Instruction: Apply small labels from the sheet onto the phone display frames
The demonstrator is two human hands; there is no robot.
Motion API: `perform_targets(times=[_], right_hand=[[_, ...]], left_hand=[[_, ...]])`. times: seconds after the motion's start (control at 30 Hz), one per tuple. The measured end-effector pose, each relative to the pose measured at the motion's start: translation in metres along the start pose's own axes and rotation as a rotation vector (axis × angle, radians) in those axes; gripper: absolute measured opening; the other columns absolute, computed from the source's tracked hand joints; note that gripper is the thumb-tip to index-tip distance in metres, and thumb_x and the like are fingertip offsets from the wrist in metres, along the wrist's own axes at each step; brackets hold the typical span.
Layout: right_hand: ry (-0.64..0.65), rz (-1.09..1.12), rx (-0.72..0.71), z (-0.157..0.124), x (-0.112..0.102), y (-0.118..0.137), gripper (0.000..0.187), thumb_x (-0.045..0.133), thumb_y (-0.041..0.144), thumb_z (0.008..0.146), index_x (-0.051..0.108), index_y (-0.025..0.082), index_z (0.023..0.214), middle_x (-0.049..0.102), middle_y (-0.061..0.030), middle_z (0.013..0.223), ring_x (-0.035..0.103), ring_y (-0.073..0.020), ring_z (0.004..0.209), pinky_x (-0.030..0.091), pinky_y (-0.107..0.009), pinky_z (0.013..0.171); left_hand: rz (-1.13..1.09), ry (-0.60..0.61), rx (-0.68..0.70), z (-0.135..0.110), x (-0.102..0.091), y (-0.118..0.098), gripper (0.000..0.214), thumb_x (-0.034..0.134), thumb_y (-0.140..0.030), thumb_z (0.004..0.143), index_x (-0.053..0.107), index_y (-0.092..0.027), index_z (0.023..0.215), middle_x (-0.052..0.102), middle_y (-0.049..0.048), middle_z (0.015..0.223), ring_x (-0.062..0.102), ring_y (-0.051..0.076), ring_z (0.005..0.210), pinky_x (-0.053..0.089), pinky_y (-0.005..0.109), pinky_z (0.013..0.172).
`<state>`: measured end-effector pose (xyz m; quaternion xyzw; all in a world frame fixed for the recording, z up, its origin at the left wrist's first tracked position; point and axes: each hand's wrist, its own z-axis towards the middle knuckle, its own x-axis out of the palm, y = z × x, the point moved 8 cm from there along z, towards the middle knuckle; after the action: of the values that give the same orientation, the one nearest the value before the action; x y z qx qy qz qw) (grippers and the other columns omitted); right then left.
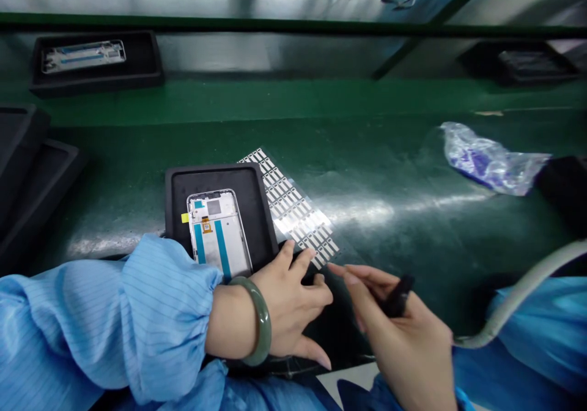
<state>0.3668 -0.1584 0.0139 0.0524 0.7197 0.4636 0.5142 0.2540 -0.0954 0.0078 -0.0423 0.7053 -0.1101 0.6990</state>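
Note:
My left hand [293, 304], with a green bangle at the wrist, is open with fingers spread. Its fingertips rest by the lower end of a sheet of small white labels [293, 206], beside a black tray [252, 215]. In the tray lies a silver phone frame [233, 233] with blue strips, a small orange flex piece and a yellow tab. My right hand [403, 331] is closed around a black stick-like tool [398, 298], whose kind I cannot make out. Its thumb and index finger come together close to the sheet's lower corner.
Another black tray [151, 71] with a phone frame stands on the ledge at the back left. Stacked black trays [50, 172] are at the left edge. A clear plastic bag [493, 160] with purple contents lies on the right. A pale hose [527, 295] curves at lower right.

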Motion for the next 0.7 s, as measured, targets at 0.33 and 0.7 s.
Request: perform_targets(times=[0.33,0.7], right_hand=[[-0.006,-0.161,-0.017,-0.012,0.011,0.000,0.037,0.059,0.055,0.079,0.074,0.023,0.089,0.074,-0.0017,0.072,0.058,-0.0124,0.042,0.050,-0.025,0.047],[-0.042,-0.123,0.071,-0.018,0.012,-0.007,0.038,0.063,0.056,0.074,0.075,0.023,0.088,0.074,-0.0038,0.074,0.059,-0.0134,0.048,0.047,-0.025,0.047]], left_hand=[[-0.021,0.036,0.007,0.002,0.002,-0.001,0.086,0.036,-0.080,0.086,0.056,-0.011,0.133,0.057,0.0090,0.136,0.035,0.047,0.136,0.027,0.062,0.109],[-0.042,0.044,0.023,0.000,-0.001,0.000,0.083,0.035,-0.076,0.088,0.055,-0.010,0.134,0.057,0.0082,0.136,0.033,0.047,0.137,0.025,0.063,0.109]])
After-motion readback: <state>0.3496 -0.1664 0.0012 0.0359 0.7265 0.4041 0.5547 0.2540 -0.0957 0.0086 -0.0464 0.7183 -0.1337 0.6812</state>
